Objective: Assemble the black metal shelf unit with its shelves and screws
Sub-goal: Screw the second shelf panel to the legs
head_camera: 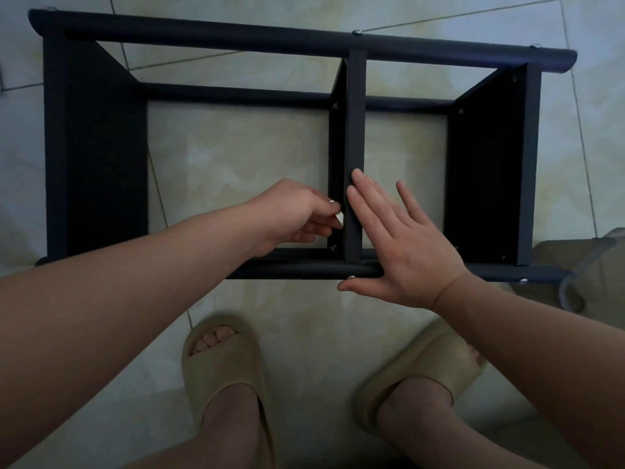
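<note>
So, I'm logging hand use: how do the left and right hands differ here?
The left hand has curled fingers pinching a small white piece; the right hand is flat, fingers straight. The left hand is left of the middle shelf; the right hand is on its right, fingertips against its edge, thumb by the near pole. Both are at that shelf.

Matt black metal shelf unit lies on glossy tiled floor.

Bare forearms, bare legs; beige open-toe slide sandals on both feet
</note>
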Demonstrator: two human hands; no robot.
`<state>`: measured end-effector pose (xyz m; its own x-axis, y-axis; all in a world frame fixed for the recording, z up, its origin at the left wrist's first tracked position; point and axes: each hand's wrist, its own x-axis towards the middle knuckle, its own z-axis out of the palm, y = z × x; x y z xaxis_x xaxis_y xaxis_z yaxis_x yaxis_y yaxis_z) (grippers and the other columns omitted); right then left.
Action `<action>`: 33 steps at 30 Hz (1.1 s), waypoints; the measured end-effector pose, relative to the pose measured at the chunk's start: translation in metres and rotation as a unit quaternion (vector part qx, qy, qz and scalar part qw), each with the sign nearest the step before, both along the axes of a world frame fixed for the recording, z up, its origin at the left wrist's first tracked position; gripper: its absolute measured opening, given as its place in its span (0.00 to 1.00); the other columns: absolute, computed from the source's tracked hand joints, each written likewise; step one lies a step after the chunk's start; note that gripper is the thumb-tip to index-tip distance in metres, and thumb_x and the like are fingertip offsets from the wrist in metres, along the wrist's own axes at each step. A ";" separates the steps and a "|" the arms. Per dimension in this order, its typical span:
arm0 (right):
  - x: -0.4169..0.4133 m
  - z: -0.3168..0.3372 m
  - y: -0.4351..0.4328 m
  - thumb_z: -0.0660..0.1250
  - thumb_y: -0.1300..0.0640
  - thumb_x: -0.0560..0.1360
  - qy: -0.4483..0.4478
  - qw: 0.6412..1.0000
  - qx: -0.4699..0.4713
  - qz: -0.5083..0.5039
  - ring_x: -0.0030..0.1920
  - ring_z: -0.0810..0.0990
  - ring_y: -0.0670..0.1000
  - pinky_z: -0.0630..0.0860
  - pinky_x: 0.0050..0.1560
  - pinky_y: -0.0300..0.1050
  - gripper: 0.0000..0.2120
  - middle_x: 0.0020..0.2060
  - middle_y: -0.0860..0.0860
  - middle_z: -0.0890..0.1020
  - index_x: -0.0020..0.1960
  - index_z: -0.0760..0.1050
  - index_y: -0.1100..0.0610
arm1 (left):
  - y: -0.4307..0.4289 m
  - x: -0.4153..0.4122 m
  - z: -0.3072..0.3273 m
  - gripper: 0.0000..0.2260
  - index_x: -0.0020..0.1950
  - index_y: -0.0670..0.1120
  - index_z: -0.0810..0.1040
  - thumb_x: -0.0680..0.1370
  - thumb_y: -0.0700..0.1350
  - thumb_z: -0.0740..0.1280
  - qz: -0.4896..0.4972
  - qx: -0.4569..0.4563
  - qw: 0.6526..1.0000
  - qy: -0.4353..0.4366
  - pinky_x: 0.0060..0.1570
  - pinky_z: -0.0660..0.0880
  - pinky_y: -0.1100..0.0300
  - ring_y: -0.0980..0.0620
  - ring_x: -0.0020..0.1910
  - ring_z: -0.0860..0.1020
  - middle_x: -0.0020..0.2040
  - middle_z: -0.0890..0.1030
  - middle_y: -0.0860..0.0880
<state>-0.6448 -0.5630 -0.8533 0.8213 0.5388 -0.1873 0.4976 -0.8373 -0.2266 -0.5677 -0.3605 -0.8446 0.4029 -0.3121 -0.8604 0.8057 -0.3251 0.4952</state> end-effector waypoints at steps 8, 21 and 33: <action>0.000 0.000 0.000 0.57 0.24 0.74 -0.002 1.000 -0.003 0.001 0.82 0.50 0.56 0.53 0.79 0.64 0.54 0.82 0.59 0.48 0.82 0.49 0.64 | 0.000 0.000 -0.003 0.04 0.48 0.46 0.79 0.81 0.43 0.66 -0.056 0.002 0.998 -0.010 0.50 0.75 0.58 0.54 0.41 0.82 0.38 0.86 0.52; 0.000 0.001 0.000 0.57 0.25 0.74 -0.002 1.000 -0.002 0.000 0.82 0.51 0.56 0.54 0.79 0.65 0.54 0.82 0.59 0.49 0.82 0.50 0.64 | 0.016 0.004 -0.004 0.09 0.44 0.46 0.78 0.82 0.39 0.63 -0.168 -0.030 0.983 -0.061 0.48 0.74 0.60 0.56 0.41 0.80 0.41 0.85 0.50; 0.000 0.001 0.000 0.57 0.25 0.74 0.001 1.000 -0.002 -0.001 0.82 0.51 0.56 0.53 0.79 0.64 0.54 0.82 0.59 0.48 0.82 0.49 0.64 | 0.026 0.004 -0.006 0.08 0.46 0.46 0.80 0.82 0.37 0.64 -0.249 -0.037 0.963 -0.095 0.39 0.73 0.71 0.62 0.39 0.80 0.42 0.85 0.51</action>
